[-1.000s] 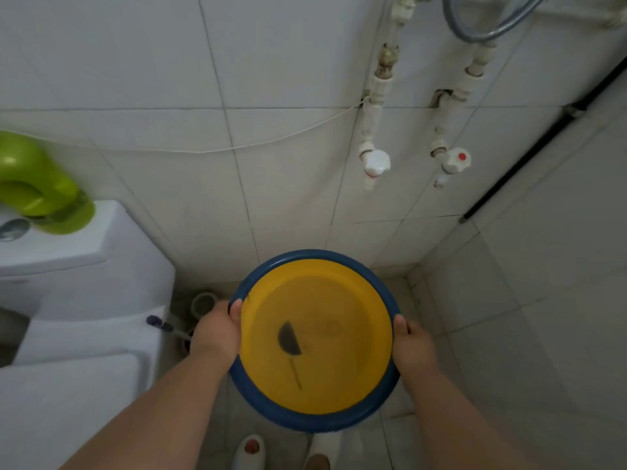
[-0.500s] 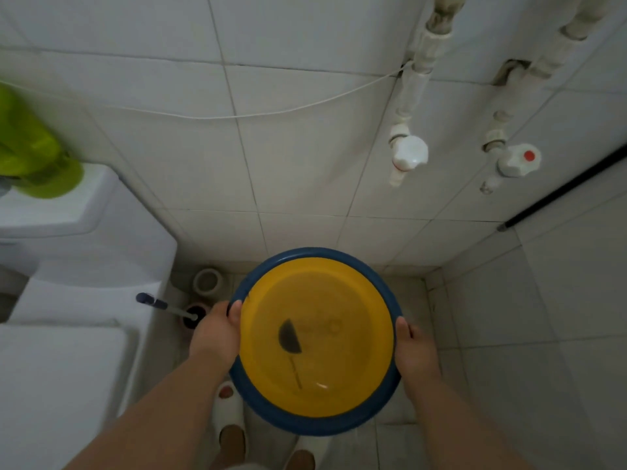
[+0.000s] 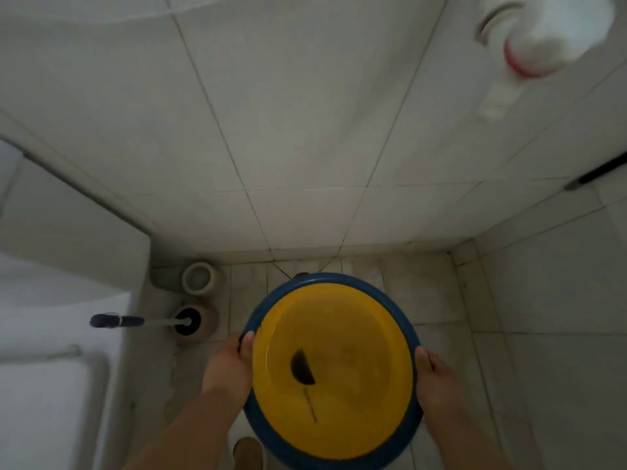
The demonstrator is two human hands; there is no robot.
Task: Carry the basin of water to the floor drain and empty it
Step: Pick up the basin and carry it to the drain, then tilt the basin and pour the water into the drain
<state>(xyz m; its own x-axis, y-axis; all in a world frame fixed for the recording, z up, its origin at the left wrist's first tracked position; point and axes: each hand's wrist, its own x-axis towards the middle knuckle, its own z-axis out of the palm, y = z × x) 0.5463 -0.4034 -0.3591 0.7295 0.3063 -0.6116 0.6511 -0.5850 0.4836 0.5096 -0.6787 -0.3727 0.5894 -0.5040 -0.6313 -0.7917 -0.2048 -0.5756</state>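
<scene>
Yellow inside and blue at the rim, the basin hangs over the tiled floor near the corner of the bathroom, held level with shallow water in it and a dark half-round mark on its bottom. The left hand clasps the rim on one side, thumb over the edge; the right hand clasps the opposite side likewise. A toilet brush stands in its holder just left of the basin, beside the white toilet.
</scene>
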